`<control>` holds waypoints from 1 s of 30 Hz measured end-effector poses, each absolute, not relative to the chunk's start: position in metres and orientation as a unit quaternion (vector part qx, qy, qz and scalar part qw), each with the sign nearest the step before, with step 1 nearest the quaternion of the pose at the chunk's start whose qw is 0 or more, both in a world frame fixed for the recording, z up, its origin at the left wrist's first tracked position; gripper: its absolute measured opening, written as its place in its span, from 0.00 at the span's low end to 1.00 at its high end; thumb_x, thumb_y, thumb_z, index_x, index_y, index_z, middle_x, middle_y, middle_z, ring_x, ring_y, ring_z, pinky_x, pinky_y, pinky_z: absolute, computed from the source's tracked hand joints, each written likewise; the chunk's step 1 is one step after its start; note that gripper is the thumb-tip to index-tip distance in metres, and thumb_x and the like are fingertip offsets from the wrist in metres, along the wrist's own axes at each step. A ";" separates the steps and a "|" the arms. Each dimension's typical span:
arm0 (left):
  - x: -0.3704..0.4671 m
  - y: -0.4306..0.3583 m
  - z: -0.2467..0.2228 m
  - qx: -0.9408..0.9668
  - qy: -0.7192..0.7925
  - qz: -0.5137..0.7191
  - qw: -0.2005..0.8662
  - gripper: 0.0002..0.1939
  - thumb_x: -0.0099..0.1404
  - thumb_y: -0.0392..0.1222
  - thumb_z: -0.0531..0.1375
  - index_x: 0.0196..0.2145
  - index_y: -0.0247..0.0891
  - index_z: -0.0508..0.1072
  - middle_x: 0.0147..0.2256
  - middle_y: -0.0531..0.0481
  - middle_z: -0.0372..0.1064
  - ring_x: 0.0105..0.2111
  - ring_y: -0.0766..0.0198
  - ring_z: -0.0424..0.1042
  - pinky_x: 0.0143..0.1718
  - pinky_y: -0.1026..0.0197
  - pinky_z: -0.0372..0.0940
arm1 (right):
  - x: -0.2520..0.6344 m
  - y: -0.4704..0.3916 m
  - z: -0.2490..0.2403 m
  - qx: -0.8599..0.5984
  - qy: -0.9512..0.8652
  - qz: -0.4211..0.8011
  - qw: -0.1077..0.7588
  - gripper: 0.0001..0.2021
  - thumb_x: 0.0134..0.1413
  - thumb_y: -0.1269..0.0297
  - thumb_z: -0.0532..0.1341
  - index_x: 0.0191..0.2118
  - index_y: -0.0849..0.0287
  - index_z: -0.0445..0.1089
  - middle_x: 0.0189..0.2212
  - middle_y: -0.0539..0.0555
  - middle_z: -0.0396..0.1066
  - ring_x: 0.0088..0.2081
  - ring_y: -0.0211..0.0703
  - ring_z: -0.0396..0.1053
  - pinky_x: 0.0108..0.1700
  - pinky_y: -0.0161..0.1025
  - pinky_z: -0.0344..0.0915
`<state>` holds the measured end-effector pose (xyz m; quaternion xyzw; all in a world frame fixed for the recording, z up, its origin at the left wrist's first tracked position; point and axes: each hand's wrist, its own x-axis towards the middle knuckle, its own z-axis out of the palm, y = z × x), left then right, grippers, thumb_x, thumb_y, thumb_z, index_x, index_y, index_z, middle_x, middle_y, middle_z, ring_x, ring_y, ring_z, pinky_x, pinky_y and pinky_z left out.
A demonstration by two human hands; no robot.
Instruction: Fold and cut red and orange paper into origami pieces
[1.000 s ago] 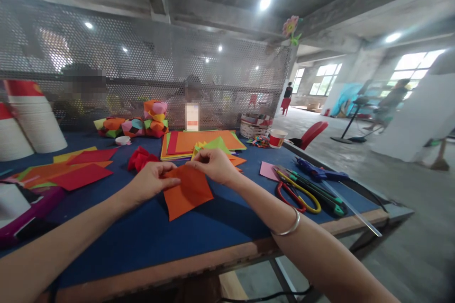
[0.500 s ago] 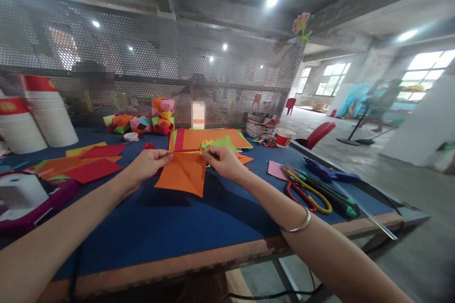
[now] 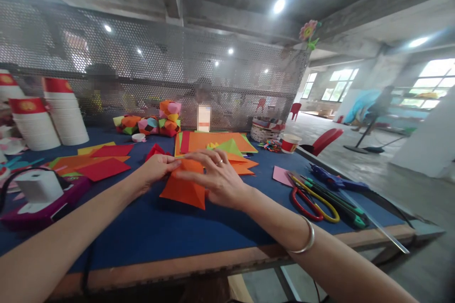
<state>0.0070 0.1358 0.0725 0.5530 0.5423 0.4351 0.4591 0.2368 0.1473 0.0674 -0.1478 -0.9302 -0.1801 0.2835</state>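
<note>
An orange sheet of paper [image 3: 185, 191] with crease lines hangs just over the blue table, in front of me. My left hand [image 3: 158, 170] pinches its upper left corner between thumb and fingertips. Across the paper's upper part reaches my right hand [image 3: 220, 175], fingers stretched and apart, hiding some of the sheet; whether it touches the paper I cannot tell. Behind the hands lies a stack of coloured paper [image 3: 213, 141], with folded green and orange pieces [image 3: 231, 149] by my right hand. A red folded piece [image 3: 156, 150] is just beyond my left hand.
Red and orange sheets [image 3: 104, 169] lie left, near a purple power strip [image 3: 42, 208] and stacked paper cups [image 3: 67, 118]. Scissors [image 3: 316, 199], a cutter [image 3: 351, 208] and a glue gun [image 3: 334, 179] lie right. Paper balls [image 3: 169, 118] and a basket [image 3: 268, 129] stand at the back.
My right hand has let go of the paper's upper right corner and spread its fingers leftward over the sheet. My left hand keeps its pinch. The view has shifted slightly.
</note>
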 end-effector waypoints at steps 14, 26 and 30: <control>0.006 0.134 0.085 0.614 0.520 0.493 0.332 0.23 0.41 0.62 0.73 0.20 0.39 0.77 0.18 0.54 0.70 0.20 0.68 0.65 0.25 0.65 0.60 | 0.233 0.148 0.066 -0.150 -0.940 0.217 0.217 0.21 0.75 0.51 0.54 0.36 0.59 0.74 0.36 0.56 0.79 0.38 0.45 0.76 0.44 0.42 0.68; 0.017 0.127 0.079 0.695 0.454 0.363 0.424 0.15 0.40 0.51 0.71 0.18 0.38 0.74 0.17 0.54 0.66 0.21 0.67 0.61 0.25 0.64 0.56 | 0.220 0.141 0.059 -0.194 -0.823 0.366 0.390 0.06 0.65 0.61 0.65 0.41 0.58 0.76 0.36 0.52 0.78 0.33 0.37 0.71 0.35 0.34 0.67; 0.017 0.126 0.077 0.696 0.455 0.364 0.420 0.12 0.43 0.49 0.70 0.17 0.39 0.74 0.18 0.53 0.67 0.22 0.66 0.62 0.26 0.63 0.57 | 0.221 0.139 0.061 -0.184 -0.820 0.378 0.389 0.08 0.64 0.60 0.67 0.41 0.59 0.78 0.36 0.52 0.79 0.31 0.36 0.71 0.34 0.34 0.67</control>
